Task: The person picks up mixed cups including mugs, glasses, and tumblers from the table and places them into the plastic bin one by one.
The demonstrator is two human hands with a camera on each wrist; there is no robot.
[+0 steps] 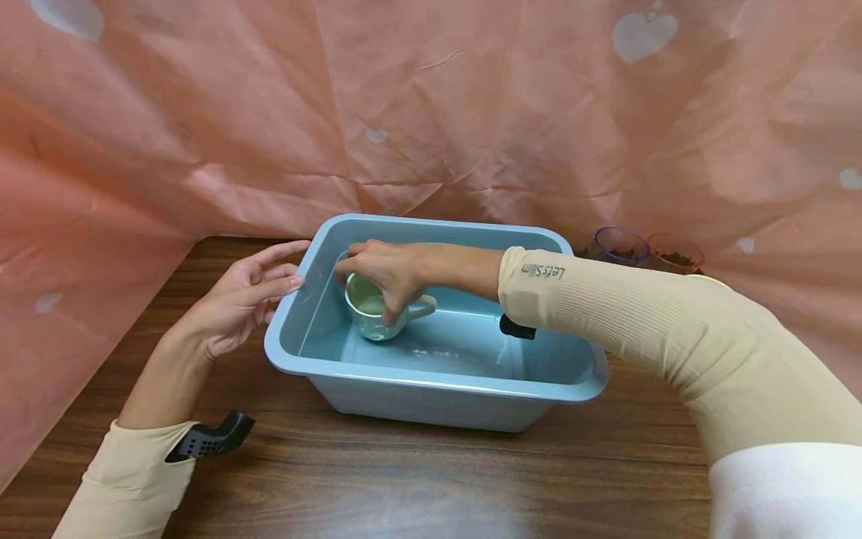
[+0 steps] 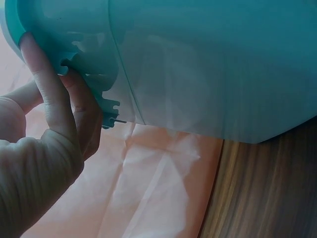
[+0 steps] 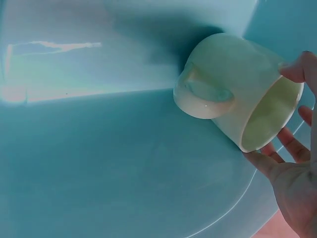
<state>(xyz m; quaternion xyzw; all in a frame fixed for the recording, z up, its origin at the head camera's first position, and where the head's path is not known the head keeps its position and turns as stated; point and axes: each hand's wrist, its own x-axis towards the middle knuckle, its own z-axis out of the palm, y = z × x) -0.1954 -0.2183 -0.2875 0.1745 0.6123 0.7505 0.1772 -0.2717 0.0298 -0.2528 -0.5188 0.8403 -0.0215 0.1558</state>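
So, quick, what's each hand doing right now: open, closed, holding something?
Left hand: open, touching the blue tub.
Right hand: holding the pale green cup.

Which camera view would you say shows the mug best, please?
The right wrist view: the mug appears large there, with its handle in plain sight. The head view shows it smaller, inside the blue tub and partly covered by the right hand. The left wrist view shows none of it.

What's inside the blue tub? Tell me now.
Inside the blue tub: a pale green mug, held by the right hand. What lies beneath the mug is covered; the right sleeve hides part of the tub's right end.
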